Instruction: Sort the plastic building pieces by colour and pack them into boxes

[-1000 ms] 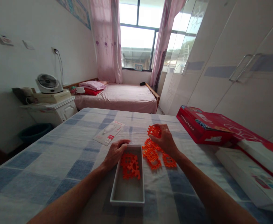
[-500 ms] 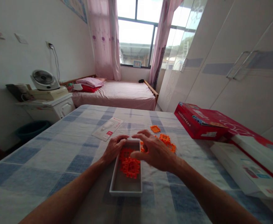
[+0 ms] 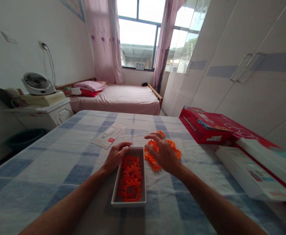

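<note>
A shallow white box lies lengthwise before me on the table. Several orange notched plastic pieces, square with open centres, are spread along its inside. My left hand holds the box at its far left corner, fingers bent around the edge. To the right of the box, my right hand hovers over a pile of loose orange notched pieces, fingers apart with nothing visible in them. The hand hides part of that pile.
A checked blue and white cloth covers the table. Beyond the box lies a card with a light-bulb picture. Red boxes and an opened white carton stand on the right. A pink bed is past the far edge.
My right hand has moved from above the box to the pile on its right. More orange pieces now lie in the box, reaching its near end. The view has shifted slightly.
</note>
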Available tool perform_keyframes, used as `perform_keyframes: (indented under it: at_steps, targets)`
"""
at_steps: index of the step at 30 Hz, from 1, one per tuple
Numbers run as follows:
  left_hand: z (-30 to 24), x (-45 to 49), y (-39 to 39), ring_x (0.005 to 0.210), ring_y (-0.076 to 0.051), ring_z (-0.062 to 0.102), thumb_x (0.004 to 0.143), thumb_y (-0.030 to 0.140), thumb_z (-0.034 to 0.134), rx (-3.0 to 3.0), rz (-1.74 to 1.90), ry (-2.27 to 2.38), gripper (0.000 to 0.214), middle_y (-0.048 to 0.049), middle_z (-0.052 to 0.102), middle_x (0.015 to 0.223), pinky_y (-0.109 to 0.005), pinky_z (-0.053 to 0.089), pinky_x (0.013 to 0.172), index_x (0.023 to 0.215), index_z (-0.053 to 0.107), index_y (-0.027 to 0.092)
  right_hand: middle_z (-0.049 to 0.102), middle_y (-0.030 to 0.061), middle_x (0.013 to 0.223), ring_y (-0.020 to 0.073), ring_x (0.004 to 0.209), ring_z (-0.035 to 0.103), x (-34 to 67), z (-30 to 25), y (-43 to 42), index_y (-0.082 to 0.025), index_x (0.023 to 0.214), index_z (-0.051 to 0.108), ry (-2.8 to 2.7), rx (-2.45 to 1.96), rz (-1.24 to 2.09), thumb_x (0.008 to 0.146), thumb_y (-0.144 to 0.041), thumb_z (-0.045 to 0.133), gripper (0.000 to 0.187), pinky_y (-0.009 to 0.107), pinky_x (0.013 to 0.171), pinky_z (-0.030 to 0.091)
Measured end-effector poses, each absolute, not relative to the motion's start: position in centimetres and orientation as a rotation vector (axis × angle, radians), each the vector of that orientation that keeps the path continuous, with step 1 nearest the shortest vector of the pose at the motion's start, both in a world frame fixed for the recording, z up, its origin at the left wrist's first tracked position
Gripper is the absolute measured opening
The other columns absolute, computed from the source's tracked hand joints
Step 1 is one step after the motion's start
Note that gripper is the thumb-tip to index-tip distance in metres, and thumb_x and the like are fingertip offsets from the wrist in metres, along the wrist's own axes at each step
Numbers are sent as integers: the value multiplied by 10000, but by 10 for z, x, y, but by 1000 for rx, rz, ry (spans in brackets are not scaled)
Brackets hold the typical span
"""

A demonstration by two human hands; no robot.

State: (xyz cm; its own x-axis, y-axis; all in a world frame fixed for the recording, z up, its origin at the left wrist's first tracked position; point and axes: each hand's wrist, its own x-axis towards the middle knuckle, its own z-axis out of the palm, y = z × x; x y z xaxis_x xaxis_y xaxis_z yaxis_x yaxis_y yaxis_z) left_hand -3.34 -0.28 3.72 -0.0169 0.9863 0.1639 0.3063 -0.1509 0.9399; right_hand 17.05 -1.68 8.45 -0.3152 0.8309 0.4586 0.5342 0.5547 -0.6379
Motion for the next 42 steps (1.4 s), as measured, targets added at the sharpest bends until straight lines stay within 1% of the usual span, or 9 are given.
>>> perform_keyframes:
  at_steps: [5,9,13,18,22,30,34,37,42]
  targets:
    - [39,-33,-2,861,-231,622,659,399,513,1572,1190,1437,397,-73,707,905,-333,478,799,880,708,133,273,140,1479,303,1366,225,222,57,9,-220,1433,302,-2401,-1409,428,628,-579,696,965,463,1090,217]
    - [39,-34,-3,855,-232,626,663,416,523,1585,1167,1457,402,-68,709,909,-335,481,798,890,709,141,135,122,1534,323,1406,66,220,38,12,-272,1460,225,-2533,-1508,443,556,-689,677,1094,492,1113,90]
    - [38,-36,-2,853,-241,629,672,429,534,1596,1148,1456,404,-60,714,907,-348,483,801,909,713,154,283,114,1485,299,1360,238,216,36,11,-268,1433,297,-2534,-1449,319,614,-647,662,973,473,1100,149]
    - [39,-36,-3,856,-247,631,659,436,549,1610,1164,1482,384,-52,720,900,-359,480,821,869,724,167,517,86,1278,248,1157,464,216,40,4,-226,1291,493,-2457,-1382,99,783,-433,591,557,408,1016,314]
    - [39,-36,-3,849,-244,632,661,436,553,1601,1165,1468,390,-59,720,891,-353,484,807,876,724,160,554,112,1210,231,1115,488,213,42,-2,-159,1239,523,-2477,-1321,9,803,-313,570,465,347,975,368]
    - [36,-39,-2,846,-244,633,677,438,558,1598,1148,1447,405,-66,717,889,-353,492,789,911,719,149,638,101,1112,194,1012,595,218,41,5,-177,1256,497,-2341,-1439,99,912,-265,401,368,286,876,421]
    - [38,-37,-3,806,-235,640,659,439,574,1553,1157,1440,403,-65,717,865,-334,503,740,895,718,146,673,79,872,177,790,632,216,53,-1,-155,1196,520,-2117,-1480,118,900,-223,367,341,276,733,441]
    - [39,-35,-4,786,-232,643,650,434,578,1533,1159,1443,402,-69,718,853,-331,506,721,886,719,141,648,28,795,140,677,593,201,72,-23,-166,1149,494,-1964,-1322,296,903,-246,369,287,261,676,432]
    - [38,-36,-4,829,-239,642,664,400,568,1560,1173,1421,372,-66,723,859,-353,500,776,890,716,145,630,11,919,119,806,576,167,87,-65,-210,1062,521,-2167,-936,668,880,-184,433,204,249,737,445]
